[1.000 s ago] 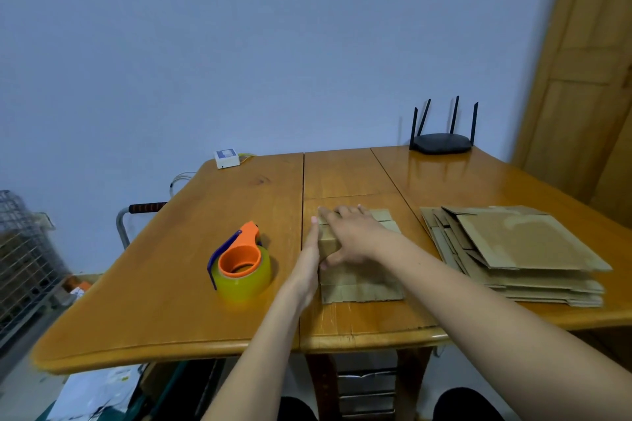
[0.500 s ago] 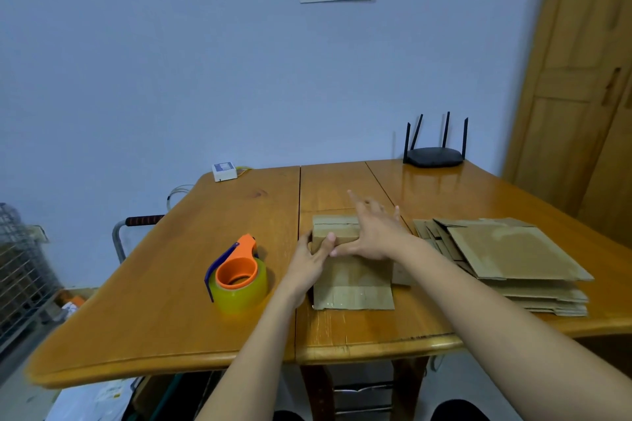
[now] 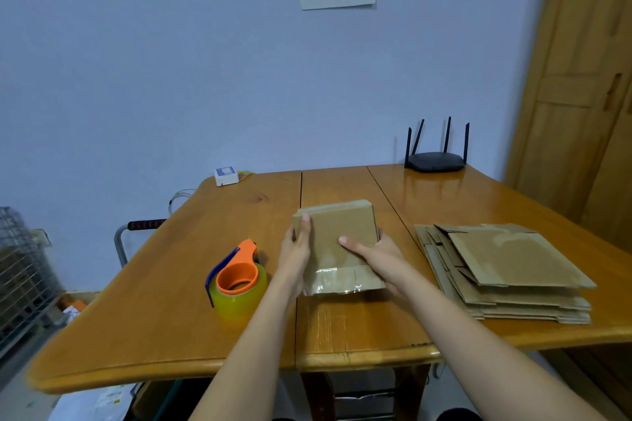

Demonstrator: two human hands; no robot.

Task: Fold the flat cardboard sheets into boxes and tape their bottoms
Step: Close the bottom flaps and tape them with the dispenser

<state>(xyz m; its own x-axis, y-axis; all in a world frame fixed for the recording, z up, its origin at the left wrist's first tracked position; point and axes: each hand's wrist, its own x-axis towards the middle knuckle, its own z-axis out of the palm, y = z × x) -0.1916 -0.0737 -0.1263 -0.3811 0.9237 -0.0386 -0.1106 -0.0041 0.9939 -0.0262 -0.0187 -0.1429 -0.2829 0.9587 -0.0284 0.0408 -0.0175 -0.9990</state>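
A small brown cardboard box (image 3: 342, 225) is tilted up off the wooden table (image 3: 239, 328), with a taped flap on its near edge. My left hand (image 3: 295, 249) grips its left side, thumb on the top face. My right hand (image 3: 374, 253) holds its right side, thumb lying on the face and fingers hidden behind the box. A yellow tape roll in an orange and blue dispenser (image 3: 237, 278) stands just left of my left wrist. A stack of flat cardboard sheets (image 3: 506, 270) lies to the right.
A black router (image 3: 435, 155) with antennas stands at the table's far right. A small white device (image 3: 225, 175) sits at the far left edge. A wire cage (image 3: 20, 270) stands at the left, a wooden door (image 3: 581, 113) at the right.
The box was lying flat under my pressing hands. Both hands have moved to its sides and tipped it up off the table. The camera has tilted upward.
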